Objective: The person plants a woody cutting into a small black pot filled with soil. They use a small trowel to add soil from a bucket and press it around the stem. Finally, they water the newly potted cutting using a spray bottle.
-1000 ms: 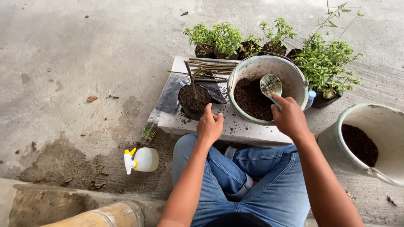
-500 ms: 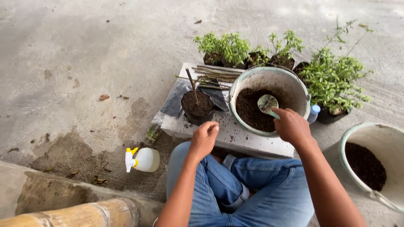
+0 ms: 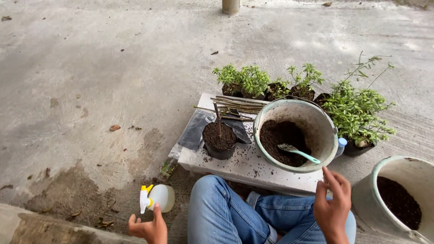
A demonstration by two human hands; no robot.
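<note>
1. Sprayer [image 3: 158,198] on the concrete [image 3: 90,81], near left beside the knee; left hand [image 3: 147,227] now down at it, fingers spread, thumb tip just touching the bottle, no grip closed yet.
2. Half a second back that hand hovered by the small pot [image 3: 219,141]; now well away from it. Looks like filling is done and watering comes next, going by the full pot.
3. Right hand [image 3: 333,205] off the scoop [image 3: 298,153], pulled back near the board's [image 3: 244,169] near edge, fingers loosely open, holding nothing.
4. Scoop left lying in the big bucket [image 3: 316,124], teal plastic handle, bowl resting on dark crumbly soil.
5. Small pot: black soft plastic, soil to the brim, one bare stick cutting upright in the middle.
6. Board white, gritty with spilled soil crumbs; bundle of thin cuttings [image 3: 237,105] at its far edge.
7. Sprayer: white rounded bottle, yellow trigger head.
8. Leafy green seedlings [image 3: 253,81] in black pots along the far side; second pale bucket [image 3: 398,199] of soil near right.
</note>
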